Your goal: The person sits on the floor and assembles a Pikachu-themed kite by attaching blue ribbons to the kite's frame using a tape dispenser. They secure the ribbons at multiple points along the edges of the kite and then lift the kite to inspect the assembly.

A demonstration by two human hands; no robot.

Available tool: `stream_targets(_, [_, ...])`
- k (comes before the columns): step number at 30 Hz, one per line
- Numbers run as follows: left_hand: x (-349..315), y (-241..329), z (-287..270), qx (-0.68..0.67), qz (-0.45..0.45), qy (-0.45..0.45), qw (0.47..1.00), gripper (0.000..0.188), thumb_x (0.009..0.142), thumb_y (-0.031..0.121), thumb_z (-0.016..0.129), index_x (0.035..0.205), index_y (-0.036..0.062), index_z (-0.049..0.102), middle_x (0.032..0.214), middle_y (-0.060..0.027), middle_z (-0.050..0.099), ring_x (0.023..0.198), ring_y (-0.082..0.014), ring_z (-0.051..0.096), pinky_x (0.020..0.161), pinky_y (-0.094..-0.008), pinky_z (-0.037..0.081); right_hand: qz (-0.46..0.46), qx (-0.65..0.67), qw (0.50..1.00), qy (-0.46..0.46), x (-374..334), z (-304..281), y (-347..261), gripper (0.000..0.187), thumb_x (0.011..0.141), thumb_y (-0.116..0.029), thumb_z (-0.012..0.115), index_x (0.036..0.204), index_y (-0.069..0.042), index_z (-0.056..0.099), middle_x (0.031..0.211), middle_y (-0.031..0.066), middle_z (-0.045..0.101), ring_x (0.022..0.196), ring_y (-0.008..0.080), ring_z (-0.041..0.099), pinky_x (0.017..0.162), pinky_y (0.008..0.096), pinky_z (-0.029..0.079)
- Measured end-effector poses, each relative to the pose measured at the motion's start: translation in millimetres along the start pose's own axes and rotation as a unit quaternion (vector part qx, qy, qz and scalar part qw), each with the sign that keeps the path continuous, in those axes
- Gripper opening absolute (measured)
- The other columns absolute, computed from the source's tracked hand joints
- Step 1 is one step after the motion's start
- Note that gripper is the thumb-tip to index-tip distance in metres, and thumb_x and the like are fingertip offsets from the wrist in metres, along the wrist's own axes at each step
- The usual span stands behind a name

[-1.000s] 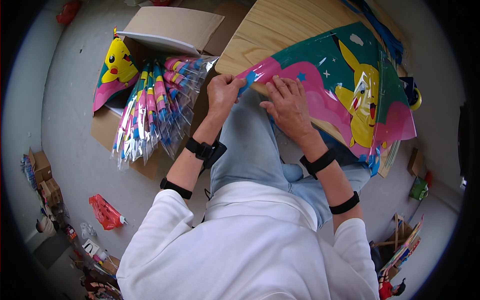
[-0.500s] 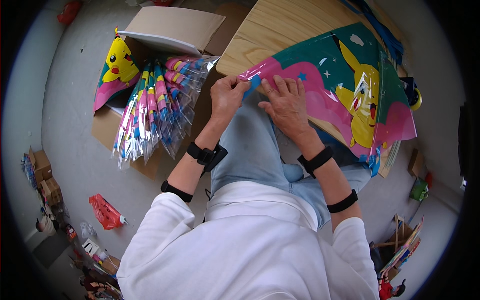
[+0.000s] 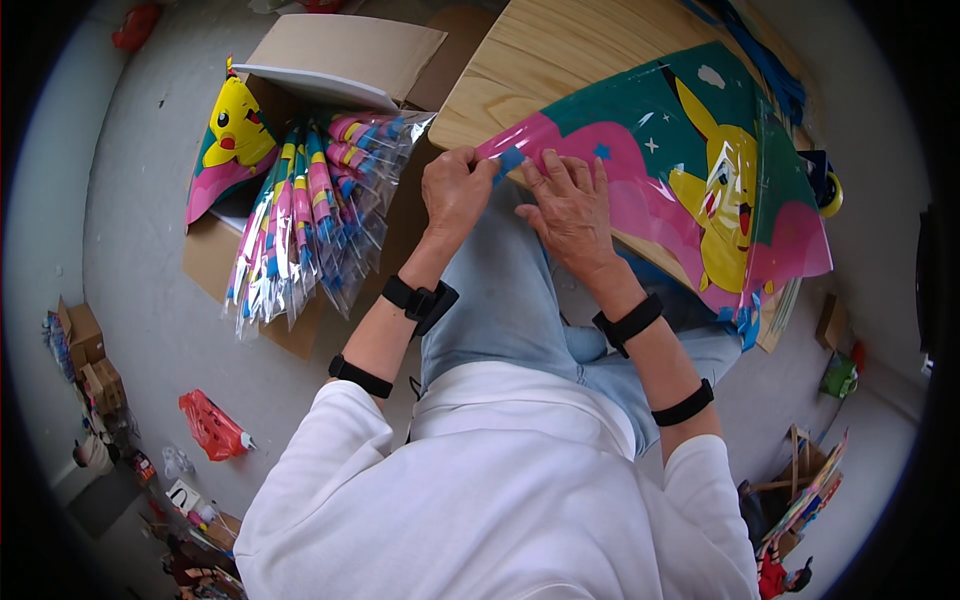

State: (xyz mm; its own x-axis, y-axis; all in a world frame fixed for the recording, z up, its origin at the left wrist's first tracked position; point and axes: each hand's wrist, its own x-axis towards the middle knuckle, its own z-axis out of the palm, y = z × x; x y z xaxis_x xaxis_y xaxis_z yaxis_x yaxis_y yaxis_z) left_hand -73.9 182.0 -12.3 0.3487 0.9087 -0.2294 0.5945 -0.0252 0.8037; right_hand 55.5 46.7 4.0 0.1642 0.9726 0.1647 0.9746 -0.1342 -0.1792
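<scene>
A green and pink kite (image 3: pixel 645 195) with a yellow cartoon figure lies spread on the wooden table, its shiny skin overhanging the near edge. My left hand (image 3: pixel 456 198) is closed in a pinch on the kite's left end, at a blue patch (image 3: pixel 508 160) there. My right hand (image 3: pixel 572 212) lies on the pink border with its fingers stretched and slightly apart, pressing on the skin just right of the blue patch. The left fingertips are partly hidden.
An open cardboard box (image 3: pixel 345 45) at the left bears a bundle of rolled kites in clear sleeves (image 3: pixel 310 215). Another kite (image 3: pixel 230 140) leans beside them. The wooden table (image 3: pixel 545 60) holds blue straps (image 3: pixel 770 65) at its far right. A red bag (image 3: pixel 212 425) lies on the floor.
My left hand has turned slightly, its knuckles now covering more of the pinched end. The right hand and the kite have barely moved.
</scene>
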Motion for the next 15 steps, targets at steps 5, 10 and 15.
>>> stream_targets(5, [-0.8, 3.7, -0.4, 0.009, 0.004, 0.004, 1.0, 0.03, 0.082, 0.031, 0.075, 0.083, 0.001, 0.076, 0.073, -0.0185, 0.07, 0.071, -0.0339, 0.07, 0.069, -0.0423, 0.053, 0.011, 0.026, 0.999, 0.014, -1.3, 3.8, 1.3, 0.068, 0.089, -0.038, 0.071, 0.148, -0.012, 0.05, 0.145, 0.0093, 0.05, 0.133, 0.0299, 0.046, 0.118, 0.0654, 0.022])
stream_targets(10, [-0.5, 4.8, -0.3, 0.011, 0.006, 0.005, 1.0, 0.03, 0.082, 0.031, 0.074, 0.083, 0.0006, 0.076, 0.074, -0.019, 0.071, 0.071, -0.0342, 0.071, 0.069, -0.0423, 0.053, 0.01, 0.002, 1.0, 0.0, 0.3, -1.5, -0.7, 0.071, 0.089, -0.039, 0.071, 0.151, -0.014, 0.048, 0.144, 0.0109, 0.051, 0.133, 0.0306, 0.046, 0.119, 0.066, 0.021])
stream_targets(15, [-0.7, 5.1, -0.6, 0.016, 0.005, 0.003, 1.0, 0.03, 0.082, 0.031, 0.073, 0.083, 0.0007, 0.076, 0.074, -0.019, 0.071, 0.071, -0.0341, 0.071, 0.069, -0.0424, 0.054, 0.013, -0.023, 0.999, -0.019, 2.9, -2.4, -4.3, 0.073, 0.089, -0.041, 0.071, 0.154, -0.018, 0.045, 0.144, 0.0126, 0.052, 0.133, 0.0318, 0.047, 0.119, 0.0667, 0.02])
